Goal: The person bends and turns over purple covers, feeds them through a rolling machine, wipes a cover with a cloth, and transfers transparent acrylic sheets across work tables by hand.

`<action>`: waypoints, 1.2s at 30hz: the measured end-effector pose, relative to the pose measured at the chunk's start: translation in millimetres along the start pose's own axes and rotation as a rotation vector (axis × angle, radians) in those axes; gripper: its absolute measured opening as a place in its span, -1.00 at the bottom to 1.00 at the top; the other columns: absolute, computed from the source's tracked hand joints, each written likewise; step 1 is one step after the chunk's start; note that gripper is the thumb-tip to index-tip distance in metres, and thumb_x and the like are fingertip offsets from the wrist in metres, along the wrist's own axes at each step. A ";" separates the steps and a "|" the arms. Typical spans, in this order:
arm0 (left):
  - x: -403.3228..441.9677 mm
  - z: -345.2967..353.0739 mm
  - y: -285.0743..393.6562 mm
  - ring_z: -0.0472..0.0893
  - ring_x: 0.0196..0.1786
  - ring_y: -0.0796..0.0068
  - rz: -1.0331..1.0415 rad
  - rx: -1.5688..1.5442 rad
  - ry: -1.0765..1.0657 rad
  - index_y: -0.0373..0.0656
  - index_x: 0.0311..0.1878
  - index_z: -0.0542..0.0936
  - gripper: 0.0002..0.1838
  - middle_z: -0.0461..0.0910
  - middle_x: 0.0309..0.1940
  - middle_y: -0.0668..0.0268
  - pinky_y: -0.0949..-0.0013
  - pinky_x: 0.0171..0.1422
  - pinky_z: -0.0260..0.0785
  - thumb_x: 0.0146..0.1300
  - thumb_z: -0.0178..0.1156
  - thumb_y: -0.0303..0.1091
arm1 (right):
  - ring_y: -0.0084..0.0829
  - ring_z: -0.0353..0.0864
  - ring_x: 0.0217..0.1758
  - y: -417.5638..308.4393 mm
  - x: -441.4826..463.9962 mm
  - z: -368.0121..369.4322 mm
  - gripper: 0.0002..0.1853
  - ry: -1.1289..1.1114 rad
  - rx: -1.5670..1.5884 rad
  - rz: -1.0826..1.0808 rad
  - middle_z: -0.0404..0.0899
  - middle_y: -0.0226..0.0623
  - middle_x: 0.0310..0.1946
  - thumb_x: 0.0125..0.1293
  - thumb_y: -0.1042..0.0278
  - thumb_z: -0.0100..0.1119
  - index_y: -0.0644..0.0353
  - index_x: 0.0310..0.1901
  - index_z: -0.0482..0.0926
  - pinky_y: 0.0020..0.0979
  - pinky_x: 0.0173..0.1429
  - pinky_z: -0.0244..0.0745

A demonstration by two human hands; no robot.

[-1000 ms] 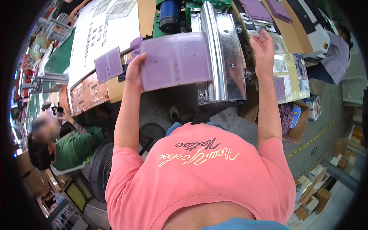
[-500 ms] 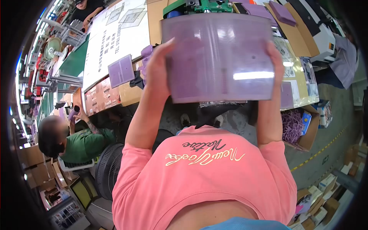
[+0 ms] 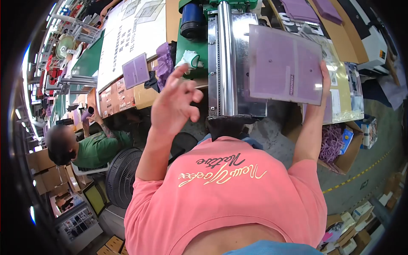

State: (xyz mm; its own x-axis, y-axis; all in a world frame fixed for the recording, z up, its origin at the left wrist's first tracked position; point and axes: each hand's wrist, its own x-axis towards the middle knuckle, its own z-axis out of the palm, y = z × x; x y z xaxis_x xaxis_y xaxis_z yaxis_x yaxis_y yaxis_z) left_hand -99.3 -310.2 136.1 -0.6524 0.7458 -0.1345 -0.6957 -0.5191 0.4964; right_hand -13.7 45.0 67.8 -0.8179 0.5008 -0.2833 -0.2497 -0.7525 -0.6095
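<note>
My right hand (image 3: 326, 80) grips the right edge of a translucent plastic sheet (image 3: 282, 63) with purple material visible through it and a strip of dark lettering. The sheet is tilted above the right side of a roller press. My left hand (image 3: 175, 100) is raised to the left of the press, with its fingers apart and nothing in them. Between my hands is the press's shiny metal roller (image 3: 227, 59), beside a flat metal bed (image 3: 242, 91).
Left of the press are a blue motor (image 3: 192, 21), a white glove (image 3: 189, 59), purple cloth (image 3: 163, 63) and another purple panel (image 3: 136, 74). A person in green (image 3: 95, 148) sits at left near a black fan (image 3: 123, 176). Below right is a carton of purple scraps (image 3: 333, 142).
My left hand has let go of the sheet and moved down and away from it. My right hand has carried the sheet to the right, uncovering the roller press.
</note>
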 end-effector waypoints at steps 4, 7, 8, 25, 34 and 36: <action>-7.3 -12.1 11.6 0.43 -0.16 0.29 0.244 0.140 0.321 -0.08 0.20 0.23 -0.56 0.40 -0.22 0.22 0.11 -0.20 0.44 0.24 0.00 -0.31 | -0.44 0.49 -0.15 13.8 24.7 -19.9 -0.64 0.025 -0.103 0.045 0.54 -0.24 -0.14 0.27 0.18 0.00 0.24 0.00 0.46 -0.48 -0.02 0.33; -4.3 -16.8 14.7 0.39 -0.03 0.21 0.353 0.226 0.495 -0.12 0.17 0.27 -0.55 0.36 -0.14 0.14 0.02 0.07 0.29 0.20 0.04 -0.30 | -0.44 0.48 -0.14 23.0 30.9 -23.3 -0.62 0.018 -0.127 0.073 0.53 -0.24 -0.13 0.26 0.18 0.02 0.25 0.01 0.45 -0.48 -0.01 0.32; -0.8 -19.5 14.2 0.36 0.02 0.20 0.357 0.265 0.560 -0.10 0.20 0.23 -0.50 0.33 -0.08 0.14 0.02 0.13 0.21 0.18 0.07 -0.28 | -0.44 0.48 -0.14 24.9 32.3 -23.4 -0.62 0.017 -0.142 0.084 0.53 -0.24 -0.12 0.26 0.19 0.02 0.26 0.02 0.44 -0.47 0.00 0.31; 90.6 -78.5 -13.3 0.22 0.22 0.14 0.181 0.625 0.525 -0.10 0.37 -0.04 -0.12 0.05 0.26 -0.05 0.17 0.26 0.05 0.06 0.25 -0.29 | -0.57 0.45 -0.28 51.1 30.6 12.1 -0.48 -0.025 -0.616 -0.090 0.49 -0.34 -0.38 0.28 0.28 0.04 0.22 0.24 0.20 -0.53 -0.08 0.33; 50.9 -117.0 41.1 0.45 -0.34 0.41 -0.152 0.086 0.586 -0.19 -0.16 0.49 -0.76 0.49 -0.43 0.29 0.42 -0.17 0.26 0.07 0.15 -0.38 | -0.53 0.47 -0.24 35.9 3.6 -9.1 -0.52 0.087 -0.487 -0.086 0.48 -0.31 -0.36 0.30 0.34 0.00 0.11 0.25 0.22 -0.38 -0.07 0.43; 47.0 -139.1 47.9 0.45 -0.40 0.42 -0.136 0.048 0.561 -0.20 -0.24 0.51 -0.81 0.51 -0.47 0.29 0.45 -0.21 0.26 0.08 0.14 -0.35 | -0.52 0.45 -0.21 30.0 3.2 -13.0 -0.52 0.061 -0.471 -0.080 0.46 -0.33 -0.37 0.29 0.32 0.02 0.09 0.25 0.24 -0.38 -0.10 0.44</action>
State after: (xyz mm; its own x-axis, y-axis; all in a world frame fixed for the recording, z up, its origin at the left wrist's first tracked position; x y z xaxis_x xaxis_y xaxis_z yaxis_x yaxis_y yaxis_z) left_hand -205.1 -358.0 34.2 -0.6265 0.4625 -0.6274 -0.7788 -0.4043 0.4796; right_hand -17.1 29.6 39.0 -0.7702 0.5843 -0.2558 -0.0375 -0.4418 -0.8963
